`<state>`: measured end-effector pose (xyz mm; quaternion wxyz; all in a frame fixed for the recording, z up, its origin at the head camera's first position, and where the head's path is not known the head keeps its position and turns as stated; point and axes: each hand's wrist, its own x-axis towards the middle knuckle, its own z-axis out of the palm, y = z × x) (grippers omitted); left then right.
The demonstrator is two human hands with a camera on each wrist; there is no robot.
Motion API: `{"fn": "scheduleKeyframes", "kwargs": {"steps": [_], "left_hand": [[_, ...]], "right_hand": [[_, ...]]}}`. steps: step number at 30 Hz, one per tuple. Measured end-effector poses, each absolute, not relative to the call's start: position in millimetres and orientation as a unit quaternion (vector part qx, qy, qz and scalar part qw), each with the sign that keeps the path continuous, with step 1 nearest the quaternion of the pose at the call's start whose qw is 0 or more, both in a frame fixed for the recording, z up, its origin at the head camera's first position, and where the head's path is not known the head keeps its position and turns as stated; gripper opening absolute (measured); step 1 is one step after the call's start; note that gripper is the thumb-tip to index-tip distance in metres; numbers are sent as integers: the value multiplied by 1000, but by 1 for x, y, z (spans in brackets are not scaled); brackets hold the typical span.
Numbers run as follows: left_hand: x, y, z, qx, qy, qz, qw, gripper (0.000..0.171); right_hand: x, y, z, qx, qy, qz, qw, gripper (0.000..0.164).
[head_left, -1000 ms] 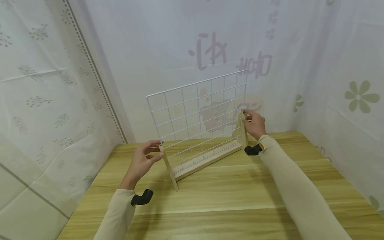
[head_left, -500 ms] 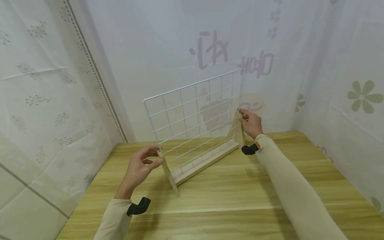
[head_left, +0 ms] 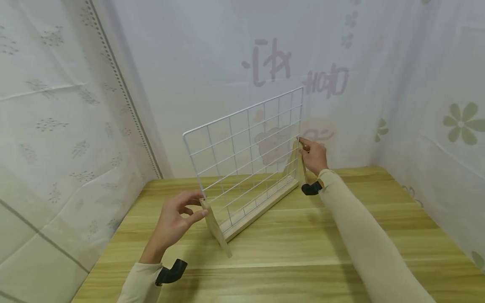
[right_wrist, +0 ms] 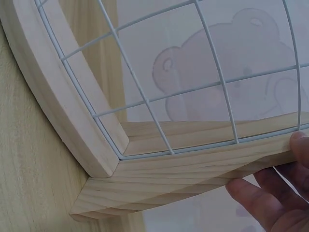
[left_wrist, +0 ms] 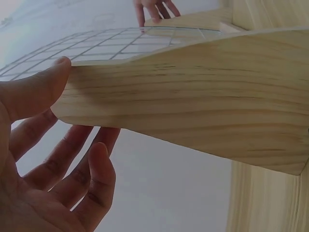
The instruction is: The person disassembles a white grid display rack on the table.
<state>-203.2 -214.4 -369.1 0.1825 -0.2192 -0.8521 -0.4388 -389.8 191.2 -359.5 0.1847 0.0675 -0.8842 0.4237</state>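
Note:
A white wire grid panel (head_left: 242,147) stands upright in a wooden base with a bottom bar (head_left: 261,209) and two tapered end boards. My left hand (head_left: 176,219) pinches the top of the left end board (left_wrist: 183,96), thumb on one edge and fingers on the other, as the left wrist view shows. At the far side my right hand (head_left: 315,155) grips the upper part of the right end board (right_wrist: 159,181). In the right wrist view the grid's lower corner sits in a groove of the wood.
The stand rests on a wood-grain table (head_left: 273,269). Pale printed curtains (head_left: 212,54) hang behind it and along both sides. A black wrist mount (head_left: 172,272) juts from the left sleeve, another mount (head_left: 311,188) from the right one.
The stand has turned: its left end has come nearer to me, and its right end has shifted slightly left. Both hands have moved along with it, keeping their hold.

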Motion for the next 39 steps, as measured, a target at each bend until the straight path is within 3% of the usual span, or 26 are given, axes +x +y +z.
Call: {"fn": "scheduleKeyframes", "kwargs": {"steps": [10, 32, 39], "left_hand": [[-197, -211, -369, -244, -849, -421, 207, 28], [-190, -207, -374, -273, -835, -420, 228, 28], [-186, -204, -376, -266, -829, -429, 242, 36]], "right_hand": [[-397, 184, -358, 57, -888, 413, 192, 46], [-390, 183, -360, 66, -900, 394, 174, 49], [-373, 183, -345, 84, -880, 407, 229, 44]]}}
